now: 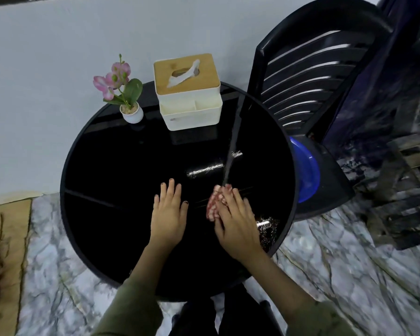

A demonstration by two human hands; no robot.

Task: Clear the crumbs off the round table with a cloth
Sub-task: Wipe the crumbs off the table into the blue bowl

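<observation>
A round black glass table (102, 180) fills the middle of the view. My right hand (238, 221) presses a red-and-white patterned cloth (212, 204) flat on the tabletop, right of centre; most of the cloth is hidden under the fingers. My left hand (169, 212) lies flat on the glass beside it, fingers apart, holding nothing. Pale streaks (204, 169) show on the glass just beyond the cloth. Small specks that look like crumbs (267, 229) lie near the table's right front edge, partly mixed with reflections.
A white tissue box with a wooden lid (187, 90) and a small white pot of pink flowers (131, 112) stand at the table's far side. A black plastic chair (313, 76) holding a blue bowl (306, 170) sits close on the right. The floor is marbled stone.
</observation>
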